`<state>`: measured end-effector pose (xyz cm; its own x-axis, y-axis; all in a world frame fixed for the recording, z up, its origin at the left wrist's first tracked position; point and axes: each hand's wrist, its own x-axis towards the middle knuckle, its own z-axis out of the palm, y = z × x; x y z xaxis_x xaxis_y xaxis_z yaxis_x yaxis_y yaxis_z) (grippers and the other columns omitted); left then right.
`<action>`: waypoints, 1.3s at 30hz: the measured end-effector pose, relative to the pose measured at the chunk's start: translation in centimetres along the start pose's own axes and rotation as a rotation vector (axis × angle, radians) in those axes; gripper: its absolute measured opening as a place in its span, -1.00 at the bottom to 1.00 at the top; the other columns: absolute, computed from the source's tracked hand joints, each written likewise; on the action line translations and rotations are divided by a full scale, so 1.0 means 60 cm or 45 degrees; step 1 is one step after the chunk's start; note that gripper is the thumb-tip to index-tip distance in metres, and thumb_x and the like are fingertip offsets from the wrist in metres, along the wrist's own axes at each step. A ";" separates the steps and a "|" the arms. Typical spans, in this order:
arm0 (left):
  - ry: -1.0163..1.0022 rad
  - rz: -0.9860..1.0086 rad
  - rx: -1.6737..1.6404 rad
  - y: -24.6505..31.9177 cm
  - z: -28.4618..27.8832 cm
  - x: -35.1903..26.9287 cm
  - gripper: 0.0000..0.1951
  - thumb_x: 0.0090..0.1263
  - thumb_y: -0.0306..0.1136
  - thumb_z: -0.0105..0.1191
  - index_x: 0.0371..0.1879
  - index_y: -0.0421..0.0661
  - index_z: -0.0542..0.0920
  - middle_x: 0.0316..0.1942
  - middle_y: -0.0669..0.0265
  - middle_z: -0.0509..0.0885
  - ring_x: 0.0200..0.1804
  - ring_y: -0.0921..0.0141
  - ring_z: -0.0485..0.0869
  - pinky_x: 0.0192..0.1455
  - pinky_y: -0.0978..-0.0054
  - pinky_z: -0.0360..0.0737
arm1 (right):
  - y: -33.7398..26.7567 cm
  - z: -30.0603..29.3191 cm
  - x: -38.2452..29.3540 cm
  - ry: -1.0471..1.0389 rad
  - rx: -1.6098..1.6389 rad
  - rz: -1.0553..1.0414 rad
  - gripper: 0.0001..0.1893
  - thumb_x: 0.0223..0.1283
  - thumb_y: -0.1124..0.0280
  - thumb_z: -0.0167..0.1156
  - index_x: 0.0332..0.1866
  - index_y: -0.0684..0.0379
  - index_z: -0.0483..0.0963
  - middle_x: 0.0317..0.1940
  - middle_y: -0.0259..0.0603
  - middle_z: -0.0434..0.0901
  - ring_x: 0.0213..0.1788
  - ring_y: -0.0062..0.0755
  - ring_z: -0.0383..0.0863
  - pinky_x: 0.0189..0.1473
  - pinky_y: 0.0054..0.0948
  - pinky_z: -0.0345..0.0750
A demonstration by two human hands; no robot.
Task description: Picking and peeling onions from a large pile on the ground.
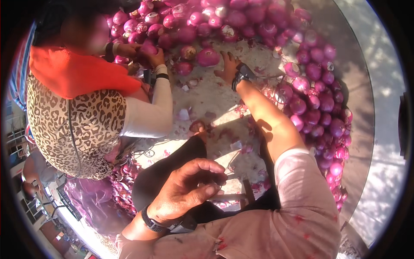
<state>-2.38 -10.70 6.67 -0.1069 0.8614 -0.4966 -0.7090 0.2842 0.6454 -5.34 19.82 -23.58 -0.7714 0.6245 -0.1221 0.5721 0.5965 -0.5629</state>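
My right hand reaches forward over the concrete floor, its fingers spread and holding nothing. Its fingertips are beside a peeled purple-red onion, and I cannot tell whether they touch it. Two more onions, one with brownish skin and one red, lie just left of that. Near my lap, my left hand is loosely curled, with a gap between thumb and fingers. No held thing shows clearly in that gap, though the palm is partly hidden. Both wrists wear dark straps with devices.
A large heap of red onions curves across the far side and continues down the right. On the left a co-worker in leopard print handles an onion. Onion skins, cables and a purple plastic bag lie nearby.
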 end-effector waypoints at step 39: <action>-0.111 0.293 0.225 -0.028 0.037 0.027 -0.66 0.43 -0.33 0.07 0.13 -0.17 0.45 -0.03 0.29 0.57 -0.04 0.39 0.56 -0.03 0.47 0.48 | 0.156 -0.467 -0.560 0.147 2.250 0.641 -0.27 0.26 -0.31 -0.04 0.35 0.03 0.28 0.24 -0.09 0.46 0.12 -0.04 0.59 -0.06 0.06 0.65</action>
<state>0.20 -8.82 6.06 -0.1847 0.9424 -0.2789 -0.5403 0.1397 0.8298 33.75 18.56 -1.84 -0.5760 0.6276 -0.5238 -0.2693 -0.7507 -0.6033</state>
